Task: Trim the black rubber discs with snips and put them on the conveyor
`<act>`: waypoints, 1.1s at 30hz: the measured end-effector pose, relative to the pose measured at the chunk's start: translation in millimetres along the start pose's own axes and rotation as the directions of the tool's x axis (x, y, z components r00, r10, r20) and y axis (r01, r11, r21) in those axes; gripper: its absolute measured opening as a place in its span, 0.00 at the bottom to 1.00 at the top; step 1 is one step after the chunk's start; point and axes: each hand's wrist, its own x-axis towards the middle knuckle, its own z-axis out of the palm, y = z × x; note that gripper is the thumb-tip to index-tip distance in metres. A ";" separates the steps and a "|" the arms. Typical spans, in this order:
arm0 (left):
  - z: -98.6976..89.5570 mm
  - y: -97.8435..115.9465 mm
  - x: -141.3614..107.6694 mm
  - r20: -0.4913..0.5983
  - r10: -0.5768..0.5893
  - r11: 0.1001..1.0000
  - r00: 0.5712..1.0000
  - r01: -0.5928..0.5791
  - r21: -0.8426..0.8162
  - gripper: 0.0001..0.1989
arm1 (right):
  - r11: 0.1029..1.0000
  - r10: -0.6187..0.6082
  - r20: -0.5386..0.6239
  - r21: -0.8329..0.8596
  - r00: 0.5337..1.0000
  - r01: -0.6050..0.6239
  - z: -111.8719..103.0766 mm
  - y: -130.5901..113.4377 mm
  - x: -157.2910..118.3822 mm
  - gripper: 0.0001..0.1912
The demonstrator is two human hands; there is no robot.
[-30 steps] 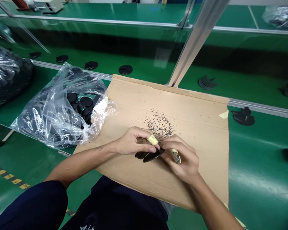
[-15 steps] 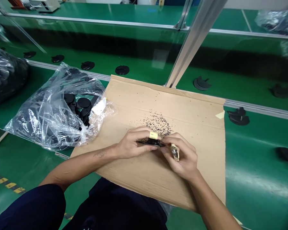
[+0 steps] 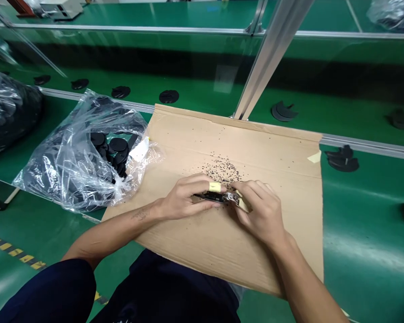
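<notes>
Between thumb and fingers, my left hand (image 3: 190, 197) grips a thin black plastic part (image 3: 212, 196) over the cardboard sheet (image 3: 175, 134). Yellow tape wraps one of its fingers. My right hand (image 3: 262, 211) is closed around a pair of small nippers (image 3: 231, 196), whose metal jaws meet the right end of the black part. The pale handles are partly hidden by my fingers. Just beyond both hands, many tiny black scraps (image 3: 224, 169) lie scattered on the cardboard.
A clear plastic bag (image 3: 77, 148) holding black round parts (image 3: 117, 144) lies left of the cardboard. A metal post (image 3: 272, 58) rises at its far edge. More black parts (image 3: 169, 96) sit along the green bench behind, and another full bag (image 3: 10, 107) stands far left.
My right hand has turned the nippers so the jaws now point left at the black part's end. My left hand keeps its hold almost in place.
</notes>
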 end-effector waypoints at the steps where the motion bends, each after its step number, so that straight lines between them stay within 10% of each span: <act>1: -0.1 -0.3 -0.1 0.007 0.002 1.000 1.000 -0.002 0.007 0.14 | 1.000 -0.003 0.001 -0.013 1.000 0.003 0.1 0.2 -0.3 0.10; 25: -0.3 -7.2 -3.4 0.140 -0.059 0.995 0.988 0.047 0.088 0.12 | 0.976 0.061 0.093 -0.216 0.994 -0.040 2.3 3.2 -2.0 0.10; 33: -2.3 -4.2 0.4 -0.092 -0.161 0.985 0.983 0.165 0.048 0.10 | 0.971 0.169 0.059 0.160 0.984 -0.177 -1.5 -1.3 2.2 0.10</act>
